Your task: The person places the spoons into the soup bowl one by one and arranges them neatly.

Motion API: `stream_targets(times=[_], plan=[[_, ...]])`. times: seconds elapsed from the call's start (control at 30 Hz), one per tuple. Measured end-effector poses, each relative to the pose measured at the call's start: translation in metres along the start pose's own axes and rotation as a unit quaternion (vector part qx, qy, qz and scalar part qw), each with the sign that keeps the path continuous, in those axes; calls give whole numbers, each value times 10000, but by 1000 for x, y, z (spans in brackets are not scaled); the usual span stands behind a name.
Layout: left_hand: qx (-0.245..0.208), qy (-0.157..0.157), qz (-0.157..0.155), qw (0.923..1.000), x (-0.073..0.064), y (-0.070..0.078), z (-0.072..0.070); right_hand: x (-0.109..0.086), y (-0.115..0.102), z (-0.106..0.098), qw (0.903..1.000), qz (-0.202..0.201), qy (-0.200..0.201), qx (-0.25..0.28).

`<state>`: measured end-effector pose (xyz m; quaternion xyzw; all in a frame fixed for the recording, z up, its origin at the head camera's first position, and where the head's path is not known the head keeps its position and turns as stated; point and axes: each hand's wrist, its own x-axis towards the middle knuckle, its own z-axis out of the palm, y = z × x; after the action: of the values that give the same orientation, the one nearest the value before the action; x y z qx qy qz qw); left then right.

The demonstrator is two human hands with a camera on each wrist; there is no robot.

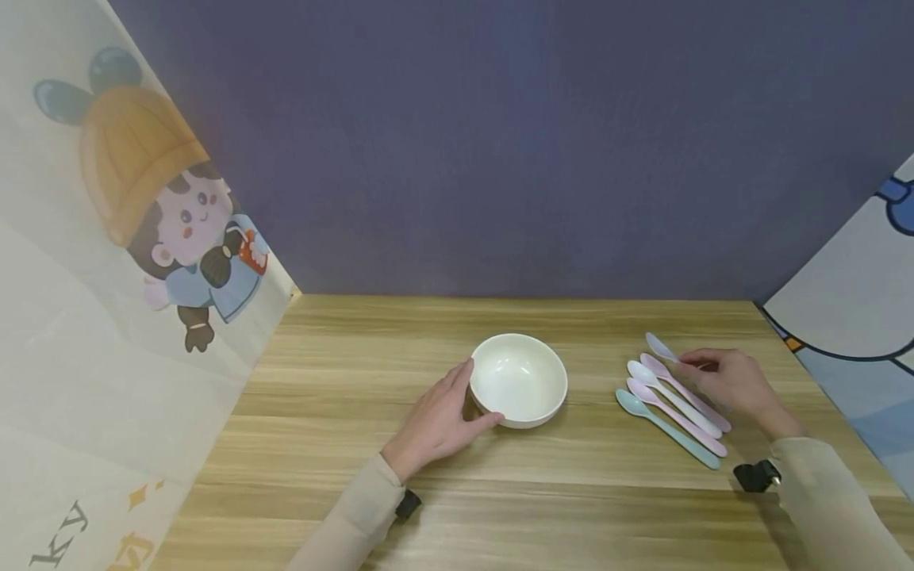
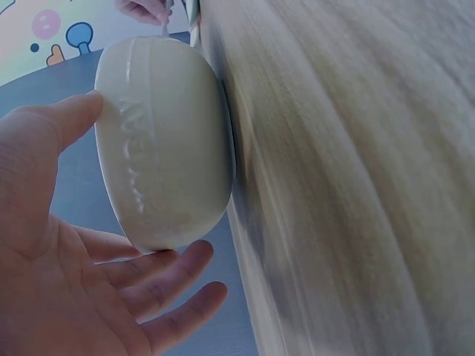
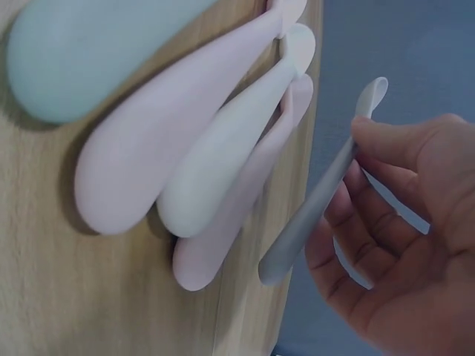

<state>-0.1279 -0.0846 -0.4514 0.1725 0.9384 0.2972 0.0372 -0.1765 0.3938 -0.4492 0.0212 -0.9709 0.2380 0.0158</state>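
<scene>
A white bowl (image 1: 517,385) stands upright on the wooden table. My left hand (image 1: 437,420) holds it at its left side, thumb at the rim and fingers against the outer wall; raised lettering shows on that wall in the left wrist view. Between thumb and fingertips, my right hand (image 1: 734,386) pinches a pale greyish-lilac spoon (image 3: 318,194), tilted above the table. Beside that hand lie a pink spoon (image 1: 653,365), a white spoon (image 1: 640,371), a second pink spoon (image 1: 642,392) and a mint-green spoon (image 1: 631,403), side by side at a slant.
Behind the wooden table (image 1: 343,381) rises a plain dark blue-grey panel (image 1: 500,159). A pale panel with a cartoon figure (image 1: 193,214) borders the left side, and another printed panel (image 1: 850,285) the right.
</scene>
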Motion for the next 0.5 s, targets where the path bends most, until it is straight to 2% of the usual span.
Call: stream_targets(times=[0.5], plan=[[10,12,5,10000,-1,1,-1,-1,-11,-4,9998,-200,-29,66]])
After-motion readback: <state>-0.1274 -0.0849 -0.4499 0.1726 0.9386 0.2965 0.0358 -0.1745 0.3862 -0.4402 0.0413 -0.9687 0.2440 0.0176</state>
